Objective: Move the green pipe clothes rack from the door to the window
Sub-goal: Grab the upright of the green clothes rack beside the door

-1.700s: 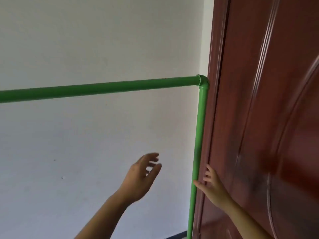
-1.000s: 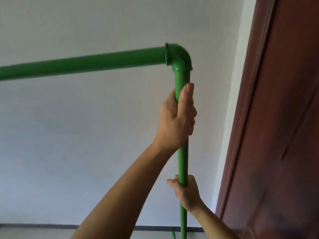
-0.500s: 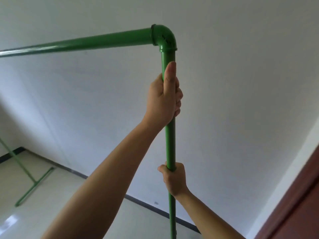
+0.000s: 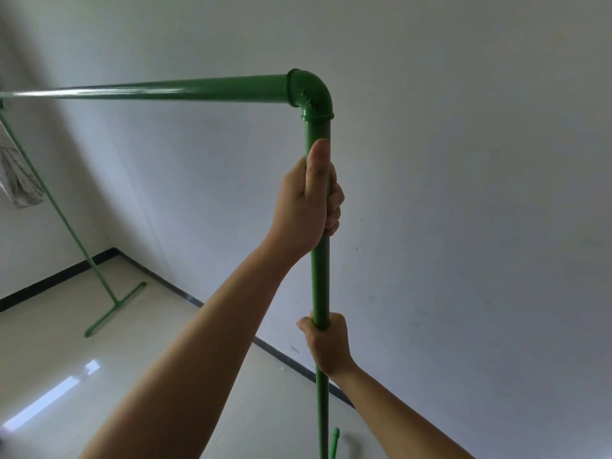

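- The rack [image 4: 320, 283] stood close in front of the person, by a pale wall [image 4: 463, 193], its near upright running from the elbow joint [image 4: 311, 94] down out of view at the bottom edge.
- The left hand [image 4: 306, 207] was wrapped tight around that upright just below the elbow joint, thumb laid straight up along the pipe.
- The right hand [image 4: 328, 342] was closed around the same upright lower down, well apart from the left.
- The top bar [image 4: 165, 92] ran level from the elbow joint off to the left edge.
- The far upright [image 4: 56, 207] slanted down to a foot bar [image 4: 114, 309] lying on the floor [image 4: 49, 359] near the corner.
- A grey cloth [image 4: 18, 173], perhaps a towel, hung at the far end of the rack; the edge of the view cut it off.
- A short green pipe end [image 4: 335, 442] showed beside the near upright at the bottom.
- A dark skirting [image 4: 49, 283] lined the foot of the wall.
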A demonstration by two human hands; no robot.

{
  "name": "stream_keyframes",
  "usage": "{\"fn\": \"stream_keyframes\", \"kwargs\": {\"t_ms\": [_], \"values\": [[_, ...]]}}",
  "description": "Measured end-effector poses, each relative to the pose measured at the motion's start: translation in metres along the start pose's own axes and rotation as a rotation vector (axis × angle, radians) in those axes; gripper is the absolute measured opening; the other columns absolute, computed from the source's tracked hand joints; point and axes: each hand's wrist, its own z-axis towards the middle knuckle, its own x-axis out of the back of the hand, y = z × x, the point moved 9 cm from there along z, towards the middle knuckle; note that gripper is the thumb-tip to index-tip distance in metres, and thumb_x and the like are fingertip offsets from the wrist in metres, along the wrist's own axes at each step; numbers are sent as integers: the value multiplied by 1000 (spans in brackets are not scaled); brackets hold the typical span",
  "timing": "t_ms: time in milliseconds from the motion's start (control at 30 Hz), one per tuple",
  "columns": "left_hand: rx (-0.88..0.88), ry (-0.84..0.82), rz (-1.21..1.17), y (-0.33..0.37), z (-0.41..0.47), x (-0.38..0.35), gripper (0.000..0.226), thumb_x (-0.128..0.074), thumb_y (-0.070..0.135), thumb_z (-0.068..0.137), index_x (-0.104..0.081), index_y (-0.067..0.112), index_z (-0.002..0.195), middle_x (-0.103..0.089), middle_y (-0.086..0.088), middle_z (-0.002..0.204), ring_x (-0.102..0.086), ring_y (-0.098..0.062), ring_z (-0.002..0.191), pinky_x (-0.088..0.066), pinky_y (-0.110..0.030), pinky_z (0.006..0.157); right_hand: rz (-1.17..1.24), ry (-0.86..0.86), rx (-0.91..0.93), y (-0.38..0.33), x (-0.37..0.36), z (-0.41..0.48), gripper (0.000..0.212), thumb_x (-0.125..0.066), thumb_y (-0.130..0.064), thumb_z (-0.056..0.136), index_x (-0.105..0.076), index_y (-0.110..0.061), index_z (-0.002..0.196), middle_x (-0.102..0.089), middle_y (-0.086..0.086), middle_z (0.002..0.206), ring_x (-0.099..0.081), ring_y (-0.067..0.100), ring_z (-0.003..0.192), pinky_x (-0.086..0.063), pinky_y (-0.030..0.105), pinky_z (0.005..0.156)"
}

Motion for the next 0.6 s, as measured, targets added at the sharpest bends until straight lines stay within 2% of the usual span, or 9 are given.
{"fn": "stream_keyframes", "kwargs": {"t_ms": [167,300,500,600], "values": [[-7,-21,-10,-27,10,21,50,-29,56,92,-39,13,70,-40,-7,54,-35,-16,40,-35,-26,42,-9,-18,-2,18,-21,19,55,-57,-5,80,-25,-24,40,-26,-11,36,-27,13,38,-28,23,43],[-21,-28,-67,-36,21,15,48,-32,58,87,-41,13,72,-40,-2,52,-33,-14,38,-32,-25,40,-8,-17,13,27,-17,31,51,-59,-7,81,-28,-19,42,-28,-8,36,-31,19,39,-32,29,44],[7,37,-86,-51,36,12,48,-20,47,96,-43,15,68,-42,5,46,-32,-12,36,-30,-21,39,29,-51,51,32,-11,52,57,-62,0,83,-29,-20,41,-31,-9,31,-30,6,33,-32,15,41],[44,41,-105,-56,41,7,52,-16,49,96,-44,16,66,-42,4,46,-33,-12,35,-31,-20,39,56,-103,43,40,-12,60,58,-65,-3,82,-33,-22,38,-34,-9,31,-31,5,32,-32,15,40]]}}
